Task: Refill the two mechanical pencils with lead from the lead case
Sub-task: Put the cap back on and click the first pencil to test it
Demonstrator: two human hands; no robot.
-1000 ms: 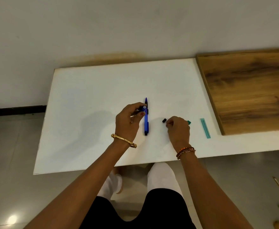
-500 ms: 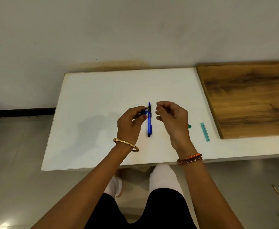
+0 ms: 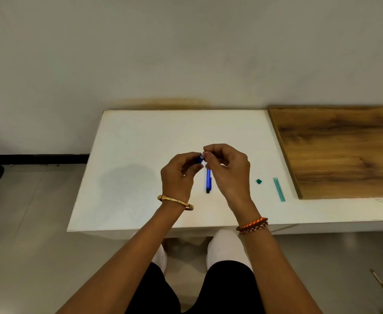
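Holding a blue mechanical pencil (image 3: pixel 199 157) in the left hand (image 3: pixel 178 175), fingers curled around the barrel so only its open end is showing, just above the white table (image 3: pixel 140 141). Pinching with the right hand (image 3: pixel 228 171) – thumb and forefinger pressed together right at that open end, touching it; too small to tell what, if anything, is sitting between the fingertips (image 3: pixel 206 155). Lying flat on the table beneath and between both hands, a second blue pencil (image 3: pixel 208 181), its far half hidden behind the right hand, its dark end pointing toward the near edge. Resting to the right of that second pencil, a small green cap (image 3: pixel 258 181), and further right, the teal lead case (image 3: pixel 279 189) – just beside the wooden board (image 3: pixel 344 150), well apart from either hand
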